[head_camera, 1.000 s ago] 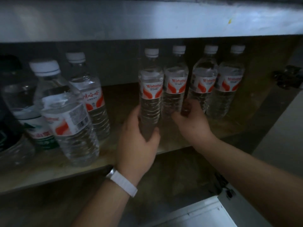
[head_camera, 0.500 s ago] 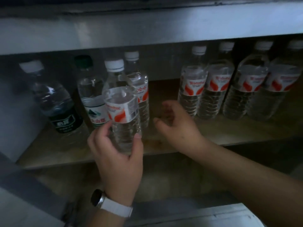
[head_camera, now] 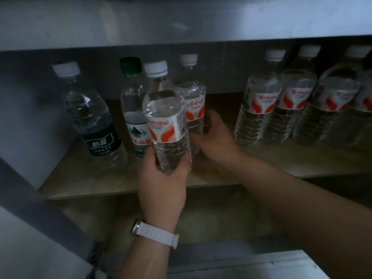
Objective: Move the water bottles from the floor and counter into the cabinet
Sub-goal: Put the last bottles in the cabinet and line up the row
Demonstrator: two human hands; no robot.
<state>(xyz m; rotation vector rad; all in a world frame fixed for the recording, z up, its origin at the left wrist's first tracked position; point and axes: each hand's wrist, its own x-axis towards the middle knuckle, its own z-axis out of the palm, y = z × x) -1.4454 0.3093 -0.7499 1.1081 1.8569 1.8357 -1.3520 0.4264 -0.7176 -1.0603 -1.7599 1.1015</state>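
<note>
My left hand (head_camera: pixel 163 184) grips the base of a clear water bottle (head_camera: pixel 166 119) with a red-and-white label and white cap, held just above the front of the wooden cabinet shelf (head_camera: pixel 281 164). Behind it stands a second red-labelled bottle (head_camera: pixel 194 97), and my right hand (head_camera: pixel 215 135) wraps round its lower part. To the left stand a green-capped bottle (head_camera: pixel 131 109) and a dark-labelled bottle (head_camera: pixel 90 117). A row of several red-labelled bottles (head_camera: pixel 259 109) lines the shelf on the right.
A grey counter edge (head_camera: pixel 181 23) overhangs the shelf opening. An open cabinet door (head_camera: pixel 36 218) angles in at lower left, with the cabinet side wall (head_camera: pixel 24 121) beside the dark-labelled bottle. A lower compartment (head_camera: pixel 211 218) lies below the shelf. Bare shelf shows between the two bottle groups.
The view has shifted left. My left hand let go of one bottle in the right row and took the front-left bottle. My right hand moved left onto the red-labelled bottle behind it.
</note>
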